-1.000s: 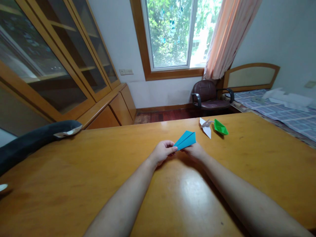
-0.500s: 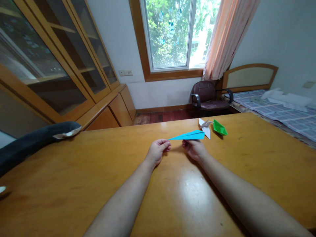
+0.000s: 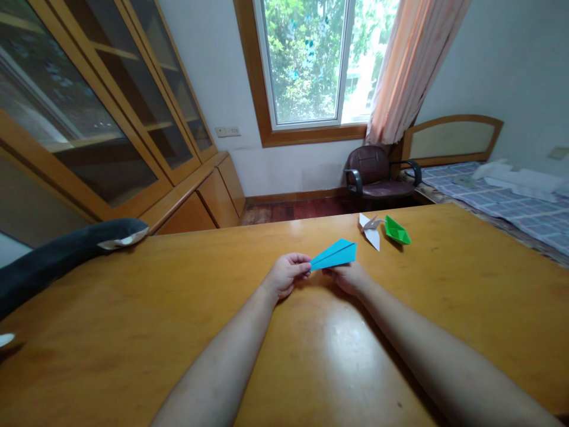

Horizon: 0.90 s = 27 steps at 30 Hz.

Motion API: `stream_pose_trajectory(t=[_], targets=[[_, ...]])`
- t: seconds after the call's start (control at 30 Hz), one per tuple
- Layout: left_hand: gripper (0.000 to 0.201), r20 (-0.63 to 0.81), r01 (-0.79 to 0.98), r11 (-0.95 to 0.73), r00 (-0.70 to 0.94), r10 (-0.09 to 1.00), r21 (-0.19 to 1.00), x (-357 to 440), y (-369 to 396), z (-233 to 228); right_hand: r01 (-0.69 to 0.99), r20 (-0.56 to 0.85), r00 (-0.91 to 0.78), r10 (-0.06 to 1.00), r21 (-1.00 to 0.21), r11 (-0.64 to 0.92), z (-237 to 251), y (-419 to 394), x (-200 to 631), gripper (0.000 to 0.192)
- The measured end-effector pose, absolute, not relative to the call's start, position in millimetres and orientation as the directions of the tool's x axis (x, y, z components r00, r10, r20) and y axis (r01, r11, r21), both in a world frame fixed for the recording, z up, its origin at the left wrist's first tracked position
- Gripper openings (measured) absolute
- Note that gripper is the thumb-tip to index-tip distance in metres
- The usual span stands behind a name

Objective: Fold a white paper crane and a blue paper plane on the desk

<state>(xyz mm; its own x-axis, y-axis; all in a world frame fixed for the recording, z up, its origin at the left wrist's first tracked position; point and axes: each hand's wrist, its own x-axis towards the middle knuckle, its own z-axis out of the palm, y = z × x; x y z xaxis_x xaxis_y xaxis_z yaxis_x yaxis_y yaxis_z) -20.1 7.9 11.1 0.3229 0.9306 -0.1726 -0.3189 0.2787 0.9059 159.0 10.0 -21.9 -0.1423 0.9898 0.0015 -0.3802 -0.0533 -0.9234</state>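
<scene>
A blue paper airplane (image 3: 335, 255) is held just above the wooden table, its narrow nose pointing left. The thumb and fingers of my left hand (image 3: 287, 276) pinch the nose. Under the wings, my right hand (image 3: 349, 277) grips the plane from below; part of its fingers is hidden by the paper. Beyond the right hand, a white paper crane (image 3: 370, 230) lies on the table. Close to the crane's right side sits a green paper boat (image 3: 397, 230).
The wooden table (image 3: 178, 332) spans the foreground. A dark, curved plush-like object (image 3: 66, 252) lies at its left edge, with a small white thing (image 3: 6, 340) nearby. Past the far edge stand a maroon armchair (image 3: 373, 169), a bed (image 3: 502, 190) and a glass-door cabinet (image 3: 133, 101).
The airplane has shifted left and a little nearer, and its wings are tilted more toward me. My left hand has closed further over the nose.
</scene>
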Motion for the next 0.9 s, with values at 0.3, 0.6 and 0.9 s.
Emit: stream_pose_trajectory(t=[0.3,0.6,0.9], targets=[[0.029,-0.166,-0.486,0.251,0.211,0.963,0.837,-31,14,9,-0.608,-0.069,0.024,0.997,-0.793,-0.040,-15,21,168,0.032],[0.034,-0.179,-0.474,0.260,0.211,0.961,0.841,-28,13,7,-0.604,-0.058,0.007,0.998,-0.796,-0.042,-16,21,169,0.032],[0.032,-0.231,-0.340,0.325,0.289,0.929,0.882,-25,7,9,-0.567,-0.036,-0.065,0.997,-0.821,-0.067,-3,15,160,0.026]])
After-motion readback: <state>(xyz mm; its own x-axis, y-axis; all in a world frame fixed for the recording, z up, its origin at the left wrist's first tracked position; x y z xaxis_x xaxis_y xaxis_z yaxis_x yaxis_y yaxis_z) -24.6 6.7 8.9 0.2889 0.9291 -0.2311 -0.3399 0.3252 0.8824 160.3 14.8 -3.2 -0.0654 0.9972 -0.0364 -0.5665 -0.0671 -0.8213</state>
